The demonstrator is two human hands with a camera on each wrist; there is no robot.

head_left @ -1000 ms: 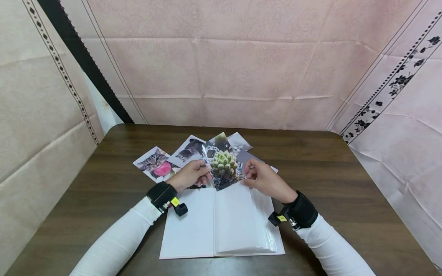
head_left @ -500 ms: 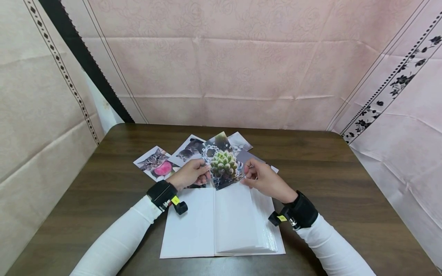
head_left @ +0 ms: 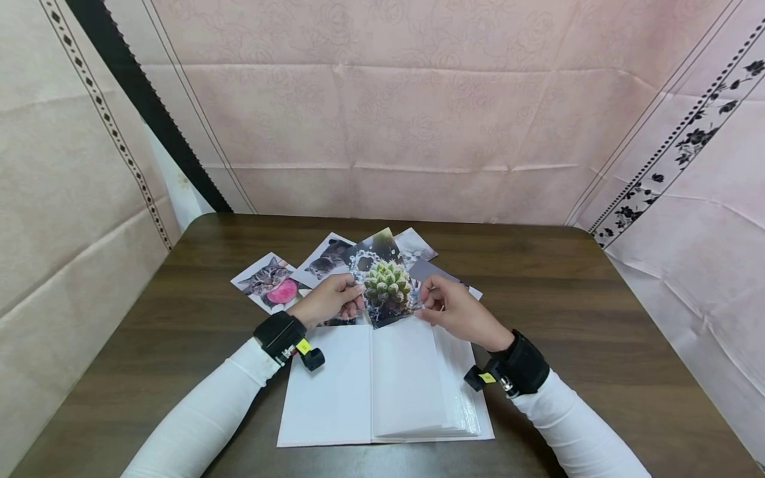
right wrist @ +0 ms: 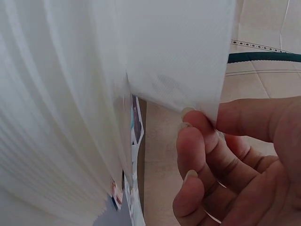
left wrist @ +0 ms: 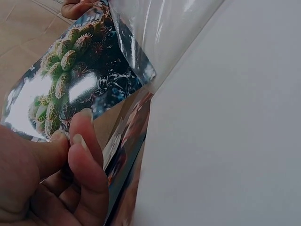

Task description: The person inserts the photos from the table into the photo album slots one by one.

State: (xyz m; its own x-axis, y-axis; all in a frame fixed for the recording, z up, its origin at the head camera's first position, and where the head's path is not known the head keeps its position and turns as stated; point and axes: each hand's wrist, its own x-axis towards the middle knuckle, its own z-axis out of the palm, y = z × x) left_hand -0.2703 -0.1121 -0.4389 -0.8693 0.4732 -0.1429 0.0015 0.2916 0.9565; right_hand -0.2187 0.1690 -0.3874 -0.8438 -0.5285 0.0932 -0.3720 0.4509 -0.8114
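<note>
A glossy photo of a green cactus [head_left: 388, 285] stands at the top edge of an open white photo album [head_left: 327, 398]. My left hand [head_left: 331, 300] pinches the photo's left edge between thumb and fingers. In the left wrist view, the lower corner of the cactus photo [left wrist: 61, 80] is at the mouth of a clear plastic sleeve [left wrist: 155, 33]. My right hand [head_left: 457, 311] is at the right side of the photo. In the right wrist view its thumb and forefinger pinch the corner of a translucent album sleeve [right wrist: 178, 47].
Behind the album, several loose photos overlap: a cat photo with a pink ball [head_left: 271, 285] at left, a grey animal photo [head_left: 325, 262], and others behind the cactus. Everything lies on a dark wooden table [head_left: 568, 299]. Patterned pink cloth [head_left: 418, 119] hangs behind it.
The right fingertips and the cactus photo's lower right corner have shifted very slightly left. The left hand keeps its pinch, and the album stays put.
</note>
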